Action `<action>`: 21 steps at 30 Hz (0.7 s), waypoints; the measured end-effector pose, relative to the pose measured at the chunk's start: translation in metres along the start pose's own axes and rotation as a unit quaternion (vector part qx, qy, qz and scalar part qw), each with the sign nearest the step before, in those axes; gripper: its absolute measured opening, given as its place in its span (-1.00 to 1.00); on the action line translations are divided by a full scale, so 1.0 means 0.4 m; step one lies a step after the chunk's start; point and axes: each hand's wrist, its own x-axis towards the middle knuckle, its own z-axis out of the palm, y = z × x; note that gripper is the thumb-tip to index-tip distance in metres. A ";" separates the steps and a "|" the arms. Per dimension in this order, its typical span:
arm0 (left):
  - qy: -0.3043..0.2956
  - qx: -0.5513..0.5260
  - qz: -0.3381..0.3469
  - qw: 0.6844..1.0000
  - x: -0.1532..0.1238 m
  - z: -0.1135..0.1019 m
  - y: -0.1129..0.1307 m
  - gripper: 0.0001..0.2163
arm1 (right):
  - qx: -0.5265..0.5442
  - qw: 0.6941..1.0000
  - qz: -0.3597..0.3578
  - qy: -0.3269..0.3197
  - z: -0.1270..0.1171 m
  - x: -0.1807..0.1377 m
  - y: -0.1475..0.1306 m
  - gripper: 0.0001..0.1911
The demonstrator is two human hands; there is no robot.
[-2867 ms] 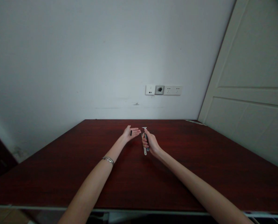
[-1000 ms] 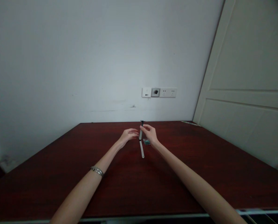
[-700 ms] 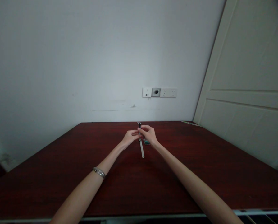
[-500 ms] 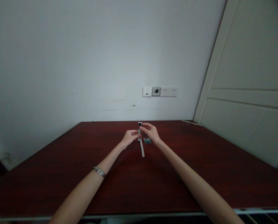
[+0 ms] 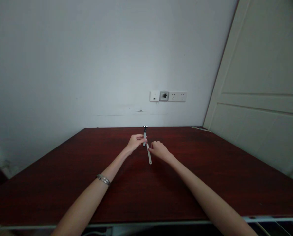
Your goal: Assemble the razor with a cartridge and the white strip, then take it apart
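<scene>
My left hand (image 5: 136, 143) is closed on a razor (image 5: 144, 134), pinching its pale grey handle between thumb and fingers. The razor stands upright, its dark neck and wide shiny head on top. Just right of it, a long whitish strip (image 5: 149, 157) with a small hole at its near end lies on the table. My right hand (image 5: 159, 150) is low over the table with curled fingers, its thumb at the strip's right edge. Whether those fingers hold anything is hidden. The small clear pack with teal contents is out of sight behind this hand.
The dark red wooden table (image 5: 107, 200) reaches back to a white wall (image 5: 112, 65). Wall sockets (image 5: 177, 96) sit above its far edge. A pale panelled door (image 5: 256, 82) stands along the right side.
My right hand has let go of the razor's upper part and come down to the right, curling over where the clear pack lay. My left hand keeps the razor; the strip lies as before.
</scene>
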 end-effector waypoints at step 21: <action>-0.007 0.005 0.018 1.000 0.005 -0.009 -0.007 -0.76 | -0.139 0.990 0.001 -0.036 0.052 -0.030 -0.064 -0.68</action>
